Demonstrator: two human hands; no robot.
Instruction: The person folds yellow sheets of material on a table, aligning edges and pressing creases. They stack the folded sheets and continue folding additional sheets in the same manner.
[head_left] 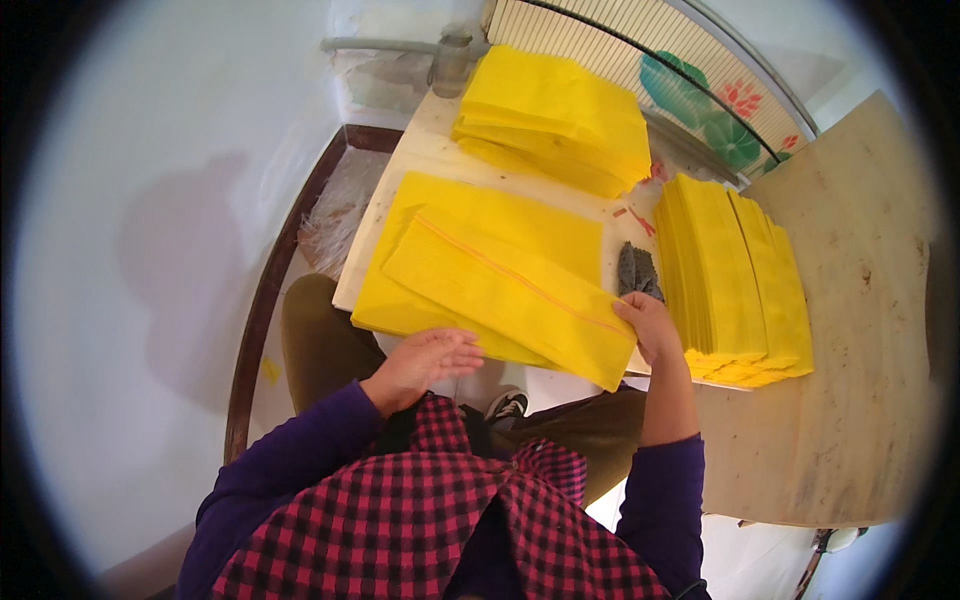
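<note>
A long folded piece of yellow fabric (500, 290) with an orange line along it lies slantwise over flat yellow sheets (540, 215) on the table. Its right end is pinched between the thumb and fingers of my right hand (650, 325). Below the near edge of the sheets, my left hand (430, 362) is open, its fingers stretched toward the right and nothing held in it. The fingertips are close to the fabric's near edge; whether they touch it I cannot tell.
A tall yellow stack (555, 110) stands at the back, and folded yellow bundles (730, 280) stand on the right. Beside them lies a crumpled grey cloth (637, 270). A jar (452, 62) sits at the back left corner. A wooden board (850, 330) extends at right.
</note>
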